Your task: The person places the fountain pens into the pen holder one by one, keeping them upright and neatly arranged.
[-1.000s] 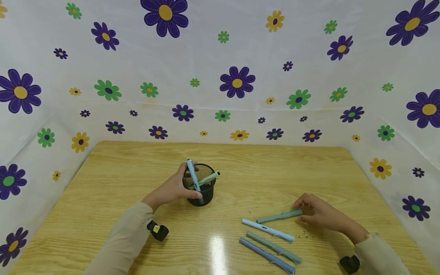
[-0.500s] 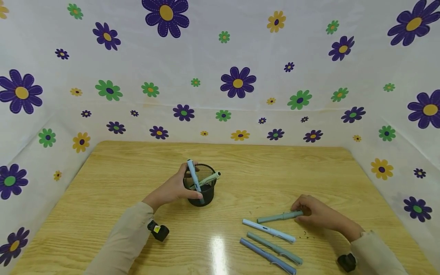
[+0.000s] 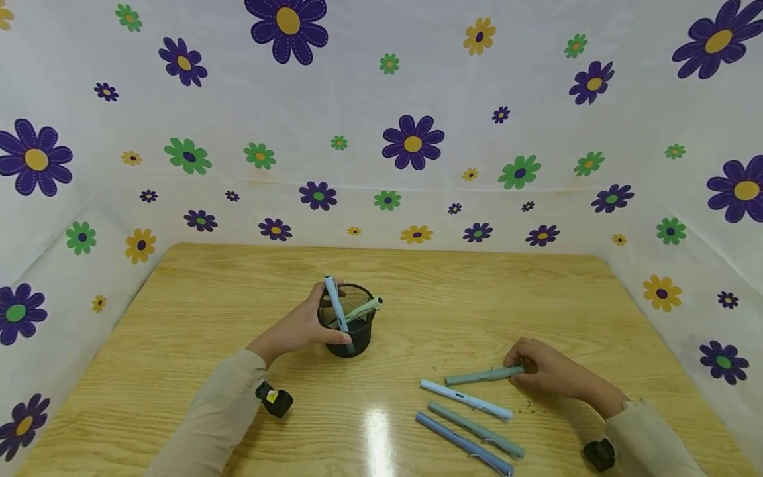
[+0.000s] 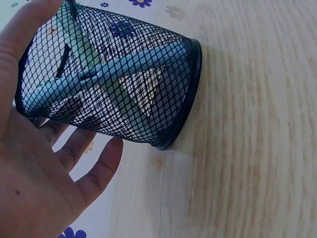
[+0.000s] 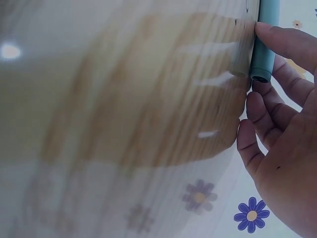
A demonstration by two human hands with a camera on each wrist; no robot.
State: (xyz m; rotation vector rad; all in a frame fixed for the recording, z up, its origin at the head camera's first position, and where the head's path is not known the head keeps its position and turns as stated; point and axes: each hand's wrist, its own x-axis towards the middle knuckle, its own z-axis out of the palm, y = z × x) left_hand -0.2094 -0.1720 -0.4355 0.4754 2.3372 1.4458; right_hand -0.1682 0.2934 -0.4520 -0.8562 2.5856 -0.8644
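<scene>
My left hand (image 3: 300,329) grips a black mesh pen cup (image 3: 356,343) by its left side, thumb in front. Inside lean a light blue pen (image 3: 335,301) and a pale green pen (image 3: 365,309), crossing each other behind the mesh in the left wrist view. At the right, my right hand (image 3: 554,372) pinches the near-right end of a grey-green pen (image 3: 479,377) between thumb and fingers, the pen lying low along the table. In the right wrist view, the thumb presses on this pen's barrel (image 5: 263,59) close to its end.
Below the pinched pen lie a light blue pen (image 3: 465,399), another grey-green pen (image 3: 475,429) and a darker blue pen (image 3: 461,442), roughly parallel. Dark crumbs (image 3: 526,407) dot the wooden table (image 3: 250,285). A white flowered cloth (image 3: 346,106) surrounds the back and sides.
The right hand has shifted slightly left along the grey-green pen, and its fingers have closed on the end. The left hand and cup have stayed in place.
</scene>
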